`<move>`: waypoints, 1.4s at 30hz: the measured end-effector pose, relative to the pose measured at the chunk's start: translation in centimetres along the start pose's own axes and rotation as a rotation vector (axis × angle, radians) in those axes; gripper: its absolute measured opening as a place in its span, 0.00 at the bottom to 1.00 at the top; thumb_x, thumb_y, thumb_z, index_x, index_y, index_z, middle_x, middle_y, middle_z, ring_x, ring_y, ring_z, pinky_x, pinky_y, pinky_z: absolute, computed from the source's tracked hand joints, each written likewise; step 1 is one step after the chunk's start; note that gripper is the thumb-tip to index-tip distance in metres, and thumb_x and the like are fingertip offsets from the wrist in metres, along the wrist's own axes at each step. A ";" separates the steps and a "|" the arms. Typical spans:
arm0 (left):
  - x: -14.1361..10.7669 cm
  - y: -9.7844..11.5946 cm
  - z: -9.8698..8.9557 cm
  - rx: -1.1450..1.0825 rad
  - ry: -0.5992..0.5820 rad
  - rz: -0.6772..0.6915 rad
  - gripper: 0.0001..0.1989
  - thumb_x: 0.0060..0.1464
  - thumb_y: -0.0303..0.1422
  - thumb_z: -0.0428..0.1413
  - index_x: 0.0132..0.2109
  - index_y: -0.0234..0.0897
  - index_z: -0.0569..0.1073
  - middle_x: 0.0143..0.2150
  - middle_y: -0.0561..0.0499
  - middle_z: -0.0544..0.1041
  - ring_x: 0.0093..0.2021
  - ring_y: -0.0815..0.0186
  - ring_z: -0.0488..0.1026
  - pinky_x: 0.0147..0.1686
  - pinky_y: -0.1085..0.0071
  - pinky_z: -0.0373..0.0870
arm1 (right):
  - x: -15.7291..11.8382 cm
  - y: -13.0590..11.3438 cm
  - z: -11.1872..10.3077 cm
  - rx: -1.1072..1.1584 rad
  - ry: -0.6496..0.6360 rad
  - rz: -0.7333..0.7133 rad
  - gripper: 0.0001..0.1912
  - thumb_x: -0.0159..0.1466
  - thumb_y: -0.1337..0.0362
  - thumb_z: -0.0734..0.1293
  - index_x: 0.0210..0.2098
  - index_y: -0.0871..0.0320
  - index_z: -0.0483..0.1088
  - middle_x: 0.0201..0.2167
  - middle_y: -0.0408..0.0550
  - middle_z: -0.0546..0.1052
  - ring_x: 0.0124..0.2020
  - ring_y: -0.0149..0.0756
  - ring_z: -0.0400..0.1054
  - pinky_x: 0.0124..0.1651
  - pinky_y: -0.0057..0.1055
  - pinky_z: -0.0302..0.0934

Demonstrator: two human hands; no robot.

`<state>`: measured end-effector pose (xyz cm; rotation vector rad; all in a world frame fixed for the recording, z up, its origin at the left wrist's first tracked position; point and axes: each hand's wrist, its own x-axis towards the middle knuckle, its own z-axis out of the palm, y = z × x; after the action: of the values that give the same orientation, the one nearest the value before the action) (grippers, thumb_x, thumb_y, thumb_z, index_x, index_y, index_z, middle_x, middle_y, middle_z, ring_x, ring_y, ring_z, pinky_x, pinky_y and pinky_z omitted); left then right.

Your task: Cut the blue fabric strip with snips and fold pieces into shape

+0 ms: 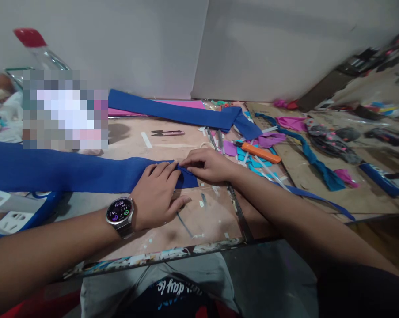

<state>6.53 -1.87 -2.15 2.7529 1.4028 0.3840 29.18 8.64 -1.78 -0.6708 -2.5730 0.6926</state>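
A long blue fabric strip (86,172) lies flat across the table from the left edge to the middle. Wearing a watch, my left hand (157,190) rests on the strip near its right end, fingers spread, thumb on the table. My right hand (209,164) has its fingers bent and pressed together on the folded tip of the strip, beside the left fingertips. Behind both hands, a second blue strip (186,115) stretches along the back of the table and is folded at its right end.
Small scissors (168,133) lie behind my hands. An orange cutter (259,152) rests on colored scraps at the right. A power strip (15,223) is at the left, teal fabric (325,174) on cardboard at the right. The table's front edge (159,256) is near.
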 end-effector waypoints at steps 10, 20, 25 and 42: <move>-0.1 0.1 -0.2 0.003 -0.016 -0.009 0.32 0.68 0.53 0.47 0.64 0.31 0.69 0.71 0.33 0.66 0.70 0.42 0.62 0.64 0.44 0.61 | 0.1 0.2 0.2 -0.005 0.005 0.022 0.12 0.67 0.65 0.69 0.49 0.59 0.80 0.38 0.50 0.81 0.38 0.36 0.75 0.44 0.34 0.68; -0.1 -0.1 0.2 -0.004 -0.007 -0.013 0.33 0.67 0.53 0.48 0.66 0.30 0.66 0.73 0.34 0.65 0.70 0.43 0.61 0.65 0.44 0.60 | 0.1 0.4 0.1 -0.008 -0.002 0.033 0.11 0.69 0.65 0.68 0.49 0.58 0.80 0.40 0.51 0.82 0.40 0.37 0.76 0.47 0.35 0.68; -0.1 0.0 0.4 -0.003 -0.013 -0.037 0.41 0.67 0.55 0.45 0.72 0.24 0.58 0.73 0.32 0.64 0.71 0.42 0.61 0.66 0.45 0.57 | 0.1 0.4 0.1 -0.011 0.007 0.048 0.12 0.67 0.67 0.69 0.49 0.57 0.80 0.39 0.50 0.82 0.39 0.36 0.75 0.45 0.33 0.67; 0.0 -0.1 0.6 0.036 -0.059 -0.086 0.43 0.67 0.58 0.42 0.73 0.26 0.59 0.75 0.33 0.60 0.73 0.41 0.56 0.67 0.43 0.55 | 0.2 -0.1 0.0 -0.022 -0.023 0.088 0.13 0.65 0.66 0.71 0.49 0.58 0.80 0.37 0.49 0.80 0.36 0.35 0.72 0.42 0.32 0.65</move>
<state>6.55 -1.74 -2.77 2.6960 1.5216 0.2753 28.97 8.66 -1.63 -0.7917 -2.5880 0.7050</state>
